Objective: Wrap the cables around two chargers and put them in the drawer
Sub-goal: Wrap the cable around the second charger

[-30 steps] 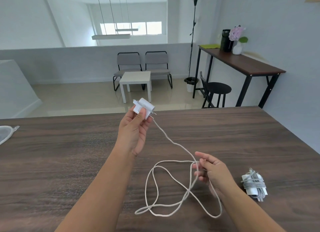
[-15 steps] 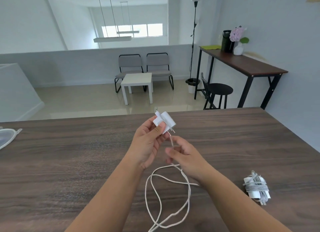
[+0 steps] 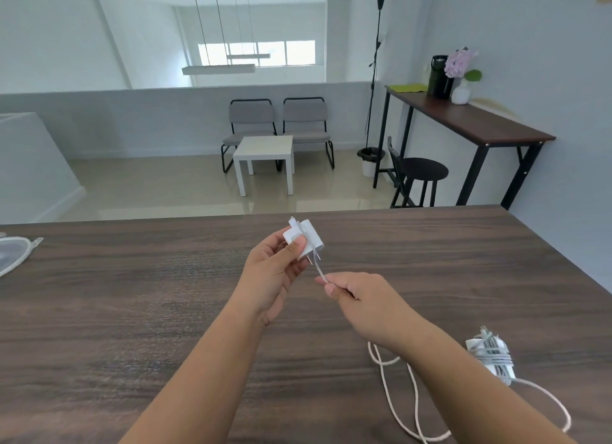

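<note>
My left hand (image 3: 271, 278) holds a white charger (image 3: 306, 238) above the dark wooden table (image 3: 132, 311), thumb pressed on its face, prongs pointing down-right. One turn of its white cable (image 3: 410, 394) lies across the charger body. My right hand (image 3: 361, 297) pinches that cable just below the charger; the rest trails under my right forearm and loops on the table at the lower right. A second white charger (image 3: 493, 354), wound in its own grey cable, lies on the table at the right. No drawer is in view.
A clear pouch (image 3: 13, 254) lies at the table's left edge. Past the far table edge are a white side table (image 3: 265, 152), two grey chairs, a black stool (image 3: 424, 172) and a tall side desk (image 3: 470, 122) with a vase and a flask.
Both hands drifted right. My right hand came up from the table loops to the cable right under the charger, and a turn of cable now crosses the charger. The slack shifted to the lower right.
</note>
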`<state>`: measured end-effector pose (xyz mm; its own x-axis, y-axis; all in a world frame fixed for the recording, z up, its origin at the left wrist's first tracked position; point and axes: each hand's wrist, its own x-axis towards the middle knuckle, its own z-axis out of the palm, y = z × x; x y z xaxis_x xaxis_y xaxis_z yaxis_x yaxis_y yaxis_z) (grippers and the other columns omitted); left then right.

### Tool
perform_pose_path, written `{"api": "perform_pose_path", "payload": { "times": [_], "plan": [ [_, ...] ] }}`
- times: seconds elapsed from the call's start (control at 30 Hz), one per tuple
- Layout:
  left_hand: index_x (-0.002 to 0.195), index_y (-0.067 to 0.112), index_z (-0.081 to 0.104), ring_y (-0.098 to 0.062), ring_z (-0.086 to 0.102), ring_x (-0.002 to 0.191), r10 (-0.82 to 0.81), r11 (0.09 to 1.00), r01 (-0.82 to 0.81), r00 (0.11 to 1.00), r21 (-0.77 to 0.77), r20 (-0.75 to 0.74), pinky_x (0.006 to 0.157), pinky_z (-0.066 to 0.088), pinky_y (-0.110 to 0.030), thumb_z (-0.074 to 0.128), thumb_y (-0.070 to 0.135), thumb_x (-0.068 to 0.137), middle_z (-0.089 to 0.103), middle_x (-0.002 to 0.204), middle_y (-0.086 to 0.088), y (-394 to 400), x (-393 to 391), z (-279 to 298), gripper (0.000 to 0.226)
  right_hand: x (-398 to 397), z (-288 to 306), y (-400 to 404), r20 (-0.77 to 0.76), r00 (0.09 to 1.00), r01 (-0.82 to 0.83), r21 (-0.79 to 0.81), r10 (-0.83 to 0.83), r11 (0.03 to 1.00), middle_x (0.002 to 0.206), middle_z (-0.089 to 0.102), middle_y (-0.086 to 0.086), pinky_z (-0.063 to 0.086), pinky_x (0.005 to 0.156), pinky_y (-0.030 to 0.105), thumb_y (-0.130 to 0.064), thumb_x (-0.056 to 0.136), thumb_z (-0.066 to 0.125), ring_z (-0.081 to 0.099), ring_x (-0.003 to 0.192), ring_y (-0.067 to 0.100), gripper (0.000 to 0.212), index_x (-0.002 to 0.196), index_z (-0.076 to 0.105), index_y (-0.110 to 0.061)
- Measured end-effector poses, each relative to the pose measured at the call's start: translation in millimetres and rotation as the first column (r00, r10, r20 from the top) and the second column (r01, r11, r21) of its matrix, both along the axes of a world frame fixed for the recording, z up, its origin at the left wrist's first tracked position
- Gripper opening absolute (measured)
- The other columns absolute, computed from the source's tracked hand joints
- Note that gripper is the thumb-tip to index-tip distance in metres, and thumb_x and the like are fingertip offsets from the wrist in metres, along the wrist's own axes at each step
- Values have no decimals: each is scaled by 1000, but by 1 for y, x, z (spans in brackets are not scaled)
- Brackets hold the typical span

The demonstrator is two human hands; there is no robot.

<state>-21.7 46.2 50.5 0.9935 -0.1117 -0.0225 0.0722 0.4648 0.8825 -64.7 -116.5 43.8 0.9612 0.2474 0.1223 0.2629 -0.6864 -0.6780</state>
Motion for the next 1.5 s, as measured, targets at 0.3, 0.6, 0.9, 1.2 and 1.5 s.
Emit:
{"api": "perform_pose_path", "payload": {
  "times": [0.3,0.6,0.9,1.2,1.5],
  "plan": [
    [116,34,70,-19,68,79,52,852,-164,971,498,231,84,58,-35,77,20,84,76,96,-5,21,-8,-4,36,3,22,4,53,998,-32,56,29,998,56,53,-10,35,53,13,-28,95,53,47,52,0,19,88,70,-22],
    [114,42,68,-4,61,73,-70,717,-195,935,670,347,72,50,-15,77,17,83,60,98,3,54,-24,16,41,17,36,17,52,992,-124,269,114,955,47,45,-16,30,50,14,-28,96,54,36,45,3,24,79,68,-20],
    [117,32,71,-23,56,77,-212,808,18,942,589,262,78,48,-37,79,25,80,70,97,-13,74,-33,19,39,36,46,26,152,964,-247,224,216,943,52,40,-13,30,52,16,-37,87,66,35,51,4,30,68,61,-15],
    [114,25,74,-19,61,70,-225,886,108,951,452,213,67,51,-22,78,13,79,67,83,-26,61,-37,9,37,42,27,24,85,950,-308,406,300,860,58,32,-6,28,57,27,-36,90,62,30,57,14,36,74,46,-8],
    [117,18,71,-34,60,86,-186,927,122,971,355,151,82,52,-43,79,16,74,70,98,-25,53,-34,-2,44,41,23,23,162,959,-283,438,234,853,56,41,-13,34,59,21,-34,90,60,39,57,6,30,68,49,-18]
  ]
}}
